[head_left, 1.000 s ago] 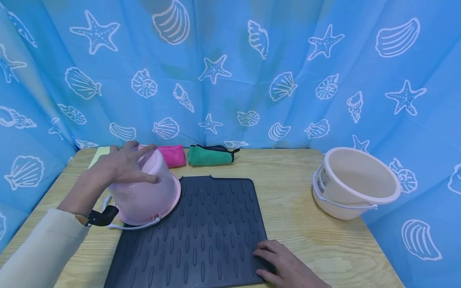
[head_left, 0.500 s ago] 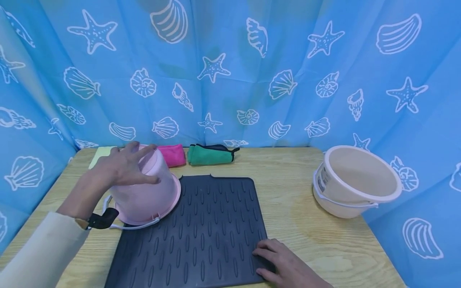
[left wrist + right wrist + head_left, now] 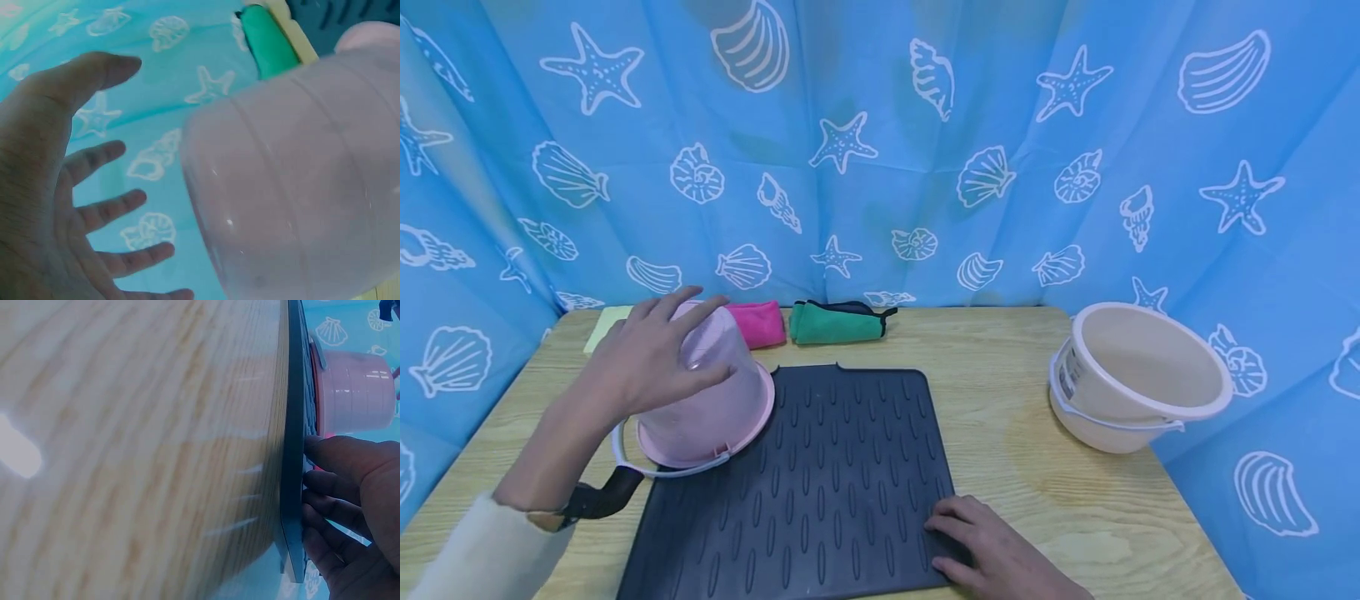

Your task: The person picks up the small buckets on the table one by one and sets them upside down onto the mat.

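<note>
A pink bucket (image 3: 722, 417) stands upside down over the back left corner of a black ridged mat (image 3: 820, 500), its white handle (image 3: 696, 471) lying on the near side. My left hand (image 3: 651, 354) is spread over the bucket's raised base. In the left wrist view, a gap shows between the fingertips (image 3: 164, 251) and the bucket (image 3: 300, 181); nothing is in that hand. My right hand (image 3: 981, 542) rests its fingertips on the mat's near right edge. From the right wrist view, those fingers (image 3: 334, 484) touch the mat's top (image 3: 294, 444) beside its rim.
Two cream buckets (image 3: 1105, 375), one inside the other, stand at the table's right side. Along the back lie a green cloth (image 3: 838, 323), a pink cloth (image 3: 758, 323) and a pale yellow cloth (image 3: 604, 325). A blue shell-print curtain (image 3: 880, 200) hangs behind the wooden table (image 3: 1022, 400).
My left hand has risen slightly above the bucket's base, and its wrist has shifted a little nearer. The bucket and my right hand have stayed in place.
</note>
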Demonstrator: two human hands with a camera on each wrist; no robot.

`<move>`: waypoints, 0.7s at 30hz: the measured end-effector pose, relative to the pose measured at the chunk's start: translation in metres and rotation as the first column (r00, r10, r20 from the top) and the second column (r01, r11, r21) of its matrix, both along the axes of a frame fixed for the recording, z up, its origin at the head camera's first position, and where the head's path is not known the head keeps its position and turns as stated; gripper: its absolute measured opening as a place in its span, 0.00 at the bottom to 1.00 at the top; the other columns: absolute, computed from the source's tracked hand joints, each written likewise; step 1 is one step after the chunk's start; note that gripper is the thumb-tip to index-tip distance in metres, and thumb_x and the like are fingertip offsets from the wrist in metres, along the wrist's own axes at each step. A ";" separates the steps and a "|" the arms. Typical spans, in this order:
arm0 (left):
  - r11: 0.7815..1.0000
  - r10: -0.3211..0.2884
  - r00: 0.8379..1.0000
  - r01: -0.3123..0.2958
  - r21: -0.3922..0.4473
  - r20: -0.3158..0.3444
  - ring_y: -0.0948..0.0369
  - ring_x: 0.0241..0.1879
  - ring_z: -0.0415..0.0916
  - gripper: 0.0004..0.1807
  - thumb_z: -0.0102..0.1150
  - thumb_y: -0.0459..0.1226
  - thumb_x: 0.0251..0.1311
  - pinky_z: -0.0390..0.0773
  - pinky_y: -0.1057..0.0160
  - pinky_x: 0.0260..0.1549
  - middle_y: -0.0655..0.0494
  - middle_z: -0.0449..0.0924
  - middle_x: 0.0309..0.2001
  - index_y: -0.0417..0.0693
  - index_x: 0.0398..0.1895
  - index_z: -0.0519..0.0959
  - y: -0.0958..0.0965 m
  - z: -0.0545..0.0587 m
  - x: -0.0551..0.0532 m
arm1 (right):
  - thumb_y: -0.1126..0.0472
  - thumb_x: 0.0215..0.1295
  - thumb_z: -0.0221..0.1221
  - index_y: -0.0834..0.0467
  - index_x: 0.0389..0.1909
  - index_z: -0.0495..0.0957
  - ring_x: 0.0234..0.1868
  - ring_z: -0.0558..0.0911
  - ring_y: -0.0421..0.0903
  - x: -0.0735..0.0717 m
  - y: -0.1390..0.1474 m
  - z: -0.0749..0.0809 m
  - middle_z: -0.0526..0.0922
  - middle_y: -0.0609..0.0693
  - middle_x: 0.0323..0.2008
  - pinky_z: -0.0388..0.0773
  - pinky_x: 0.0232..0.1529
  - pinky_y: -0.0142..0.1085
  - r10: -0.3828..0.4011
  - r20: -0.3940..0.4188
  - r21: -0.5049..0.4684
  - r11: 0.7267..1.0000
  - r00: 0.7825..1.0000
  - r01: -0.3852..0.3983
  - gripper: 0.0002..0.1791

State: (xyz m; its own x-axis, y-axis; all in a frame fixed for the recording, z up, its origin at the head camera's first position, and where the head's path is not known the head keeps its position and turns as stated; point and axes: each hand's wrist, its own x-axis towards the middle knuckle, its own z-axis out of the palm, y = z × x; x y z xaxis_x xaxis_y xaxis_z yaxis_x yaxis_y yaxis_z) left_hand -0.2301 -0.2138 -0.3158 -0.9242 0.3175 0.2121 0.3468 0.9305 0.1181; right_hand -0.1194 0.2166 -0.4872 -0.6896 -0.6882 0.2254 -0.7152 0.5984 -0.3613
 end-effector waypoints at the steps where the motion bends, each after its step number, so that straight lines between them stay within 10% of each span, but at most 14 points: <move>1: 0.999 -0.019 0.999 0.020 0.026 -0.035 0.30 0.65 0.59 0.43 0.63 0.59 0.58 0.65 0.25 0.52 0.40 0.60 0.72 0.55 0.75 0.64 0.001 0.000 0.003 | 0.52 0.68 0.64 0.55 0.52 0.82 0.51 0.75 0.40 0.000 0.000 0.000 0.76 0.43 0.52 0.78 0.49 0.39 -0.001 -0.002 -0.001 1.000 1.000 0.001 0.16; 5: 0.985 -0.098 0.980 0.121 0.126 -0.173 0.35 0.62 0.65 0.38 0.67 0.50 0.56 0.68 0.31 0.55 0.42 0.68 0.67 0.50 0.70 0.70 0.007 -0.001 0.014 | 0.53 0.67 0.65 0.54 0.52 0.82 0.51 0.75 0.40 0.000 0.001 -0.001 0.75 0.42 0.52 0.78 0.49 0.38 0.001 -0.020 -0.017 1.000 1.000 -0.002 0.16; 12: 0.958 -0.195 0.901 0.259 0.120 -0.389 0.43 0.57 0.73 0.34 0.66 0.48 0.51 0.72 0.38 0.53 0.44 0.77 0.58 0.44 0.63 0.78 0.020 -0.008 0.027 | 0.53 0.68 0.65 0.54 0.53 0.81 0.51 0.75 0.40 0.000 0.001 -0.001 0.75 0.43 0.52 0.78 0.49 0.38 0.005 -0.030 -0.022 1.000 1.000 -0.005 0.16; 21: 0.906 -0.169 0.917 0.289 0.310 -0.361 0.50 0.55 0.76 0.31 0.71 0.44 0.51 0.77 0.42 0.48 0.51 0.79 0.57 0.50 0.62 0.79 0.043 -0.030 0.053 | 0.53 0.68 0.65 0.55 0.53 0.81 0.51 0.75 0.40 0.002 0.001 -0.002 0.76 0.43 0.53 0.78 0.49 0.38 0.002 -0.023 -0.023 1.000 1.000 -0.002 0.17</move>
